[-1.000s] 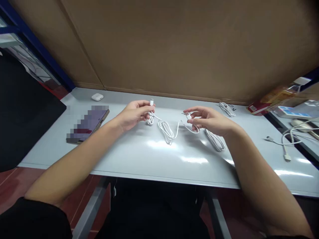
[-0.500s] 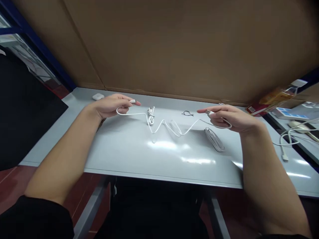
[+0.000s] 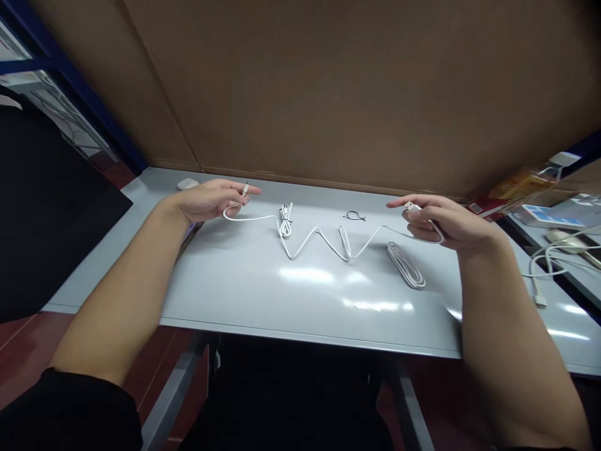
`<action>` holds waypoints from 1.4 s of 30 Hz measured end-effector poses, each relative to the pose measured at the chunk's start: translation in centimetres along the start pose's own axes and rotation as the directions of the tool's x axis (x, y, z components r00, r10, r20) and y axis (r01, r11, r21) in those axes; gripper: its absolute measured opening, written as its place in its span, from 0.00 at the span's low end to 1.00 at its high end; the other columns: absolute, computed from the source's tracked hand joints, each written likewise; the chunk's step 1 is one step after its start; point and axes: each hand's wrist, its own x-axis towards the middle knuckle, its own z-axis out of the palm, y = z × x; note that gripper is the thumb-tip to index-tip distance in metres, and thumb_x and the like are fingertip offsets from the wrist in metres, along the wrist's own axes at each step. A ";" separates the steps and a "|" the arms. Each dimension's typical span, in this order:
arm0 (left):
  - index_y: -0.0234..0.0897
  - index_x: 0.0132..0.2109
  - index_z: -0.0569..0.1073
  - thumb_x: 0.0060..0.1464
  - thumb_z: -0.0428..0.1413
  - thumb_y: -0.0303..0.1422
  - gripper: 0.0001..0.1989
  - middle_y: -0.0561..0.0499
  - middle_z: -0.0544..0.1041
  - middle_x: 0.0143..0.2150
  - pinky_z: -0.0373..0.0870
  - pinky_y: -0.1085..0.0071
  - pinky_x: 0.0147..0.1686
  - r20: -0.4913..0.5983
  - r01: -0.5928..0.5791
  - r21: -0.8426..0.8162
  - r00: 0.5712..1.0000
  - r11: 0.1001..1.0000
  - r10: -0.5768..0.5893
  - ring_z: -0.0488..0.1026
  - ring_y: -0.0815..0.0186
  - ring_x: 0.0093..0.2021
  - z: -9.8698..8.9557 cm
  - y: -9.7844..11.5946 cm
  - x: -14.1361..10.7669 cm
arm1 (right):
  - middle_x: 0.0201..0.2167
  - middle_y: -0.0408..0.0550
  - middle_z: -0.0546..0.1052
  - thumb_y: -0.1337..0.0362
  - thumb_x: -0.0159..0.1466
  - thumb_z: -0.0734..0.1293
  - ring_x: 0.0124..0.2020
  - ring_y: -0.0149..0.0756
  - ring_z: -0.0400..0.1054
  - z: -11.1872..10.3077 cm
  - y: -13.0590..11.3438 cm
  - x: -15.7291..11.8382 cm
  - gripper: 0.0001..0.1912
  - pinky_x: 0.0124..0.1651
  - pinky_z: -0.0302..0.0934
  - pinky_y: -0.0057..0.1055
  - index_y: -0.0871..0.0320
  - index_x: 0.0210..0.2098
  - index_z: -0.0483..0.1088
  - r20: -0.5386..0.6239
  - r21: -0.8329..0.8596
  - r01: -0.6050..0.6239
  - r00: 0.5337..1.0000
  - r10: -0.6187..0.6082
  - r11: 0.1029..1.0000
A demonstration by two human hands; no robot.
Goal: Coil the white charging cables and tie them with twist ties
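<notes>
Stretching a thin white charging cable (image 3: 323,241) across the middle of the grey worktop (image 3: 300,300): left hand (image 3: 206,199) pinches one plug, right hand (image 3: 444,220) the other. It sags in zigzag kinks on the surface; straightening likely needs hands further apart.

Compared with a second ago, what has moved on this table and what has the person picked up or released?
The left hand and right hand have drawn apart, each keeping its end of the white cable, which has opened from a coil into a zigzag across the table. Nothing was released. The bundled cable, the smaller bundle and the black twist tie stayed put.
</notes>
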 end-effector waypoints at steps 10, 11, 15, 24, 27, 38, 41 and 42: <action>0.41 0.50 0.82 0.53 0.65 0.38 0.17 0.48 0.82 0.37 0.69 0.70 0.33 0.189 -0.154 0.303 0.977 0.940 0.099 0.78 0.62 0.32 8.0 0.5 -0.8 | 0.36 0.49 0.83 0.53 0.61 0.76 0.33 0.40 0.79 4.4 -0.1 0.8 0.24 0.37 0.71 0.37 0.54 0.54 0.73 0.370 -0.189 0.030 0.928 0.043 0.982; 0.40 0.51 0.82 0.54 0.65 0.38 0.18 0.47 0.83 0.39 0.69 0.69 0.32 0.166 -0.189 0.327 0.976 0.926 0.141 0.78 0.62 0.33 9.0 0.3 -0.9 | 0.36 0.49 0.84 0.52 0.62 0.76 0.34 0.40 0.79 5.0 -0.1 1.0 0.23 0.39 0.71 0.38 0.54 0.52 0.73 0.372 -0.218 0.038 0.927 0.047 0.975; 0.39 0.42 0.82 0.58 0.61 0.36 0.08 0.47 0.83 0.38 0.69 0.67 0.38 0.148 -0.376 0.506 0.924 0.776 0.351 0.78 0.61 0.37 12.0 -0.6 -1.3 | 0.37 0.49 0.82 0.48 0.63 0.74 0.36 0.42 0.76 7.4 0.3 1.4 0.19 0.38 0.68 0.36 0.54 0.44 0.77 0.218 -0.447 0.188 0.971 -0.098 0.874; 0.41 0.45 0.81 0.62 0.56 0.31 0.09 0.48 0.81 0.43 0.69 0.65 0.44 0.220 -0.522 0.495 0.848 0.694 0.481 0.77 0.60 0.41 14.0 -1.0 -2.1 | 0.41 0.51 0.81 0.47 0.66 0.70 0.38 0.44 0.76 9.7 1.3 2.0 0.18 0.39 0.67 0.38 0.53 0.45 0.78 0.133 -0.626 0.309 0.947 -0.292 0.716; 0.41 0.48 0.80 0.63 0.57 0.31 0.10 0.47 0.77 0.48 0.71 0.64 0.47 0.252 -0.564 0.452 0.824 0.691 0.508 0.76 0.60 0.45 14.6 -1.4 -2.3 | 0.40 0.51 0.82 0.46 0.64 0.72 0.38 0.44 0.76 10.3 1.3 1.8 0.20 0.39 0.67 0.38 0.53 0.47 0.77 0.144 -0.602 0.292 0.955 -0.259 0.743; 0.42 0.47 0.73 0.53 0.66 0.34 0.15 0.46 0.66 0.52 0.75 0.56 0.56 0.232 -0.514 0.264 0.855 0.816 0.464 0.71 0.58 0.52 16.4 -1.6 -2.9 | 0.30 0.44 0.77 0.46 0.61 0.74 0.29 0.36 0.69 11.6 2.0 2.1 0.20 0.31 0.58 0.32 0.55 0.42 0.74 0.167 -0.584 0.339 0.939 -0.299 0.738; 0.42 0.45 0.70 0.55 0.64 0.31 0.12 0.47 0.66 0.51 0.76 0.58 0.55 0.213 -0.500 0.214 0.862 0.839 0.460 0.71 0.60 0.51 16.7 -1.9 -2.8 | 0.28 0.43 0.74 0.47 0.61 0.73 0.28 0.34 0.64 12.0 2.4 2.3 0.18 0.30 0.54 0.31 0.55 0.35 0.71 0.125 -0.611 0.348 0.929 -0.347 0.711; 0.42 0.44 0.69 0.56 0.62 0.30 0.11 0.48 0.67 0.50 0.75 0.59 0.54 0.199 -0.500 0.197 0.863 0.844 0.465 0.71 0.61 0.50 16.8 -2.0 -2.6 | 0.28 0.44 0.74 0.47 0.62 0.73 0.28 0.35 0.64 12.2 2.5 2.4 0.18 0.30 0.54 0.31 0.55 0.34 0.70 0.118 -0.619 0.363 0.920 -0.374 0.696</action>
